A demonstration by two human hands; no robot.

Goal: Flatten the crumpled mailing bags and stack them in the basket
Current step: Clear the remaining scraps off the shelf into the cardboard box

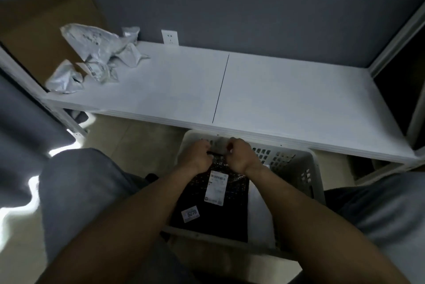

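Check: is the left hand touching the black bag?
Touching. The head view shows the left hand curled round the far edge of the black bag, in the basket.

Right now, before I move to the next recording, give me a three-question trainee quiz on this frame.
1. True or false: the black mailing bag lies inside the basket.
2. Left hand and right hand: which grips the bag's far edge? A) left only B) right only C) both
3. Fill in: the crumpled white bags lie at the white shelf's ____ end.

Key: 1 true; 2 C; 3 left.
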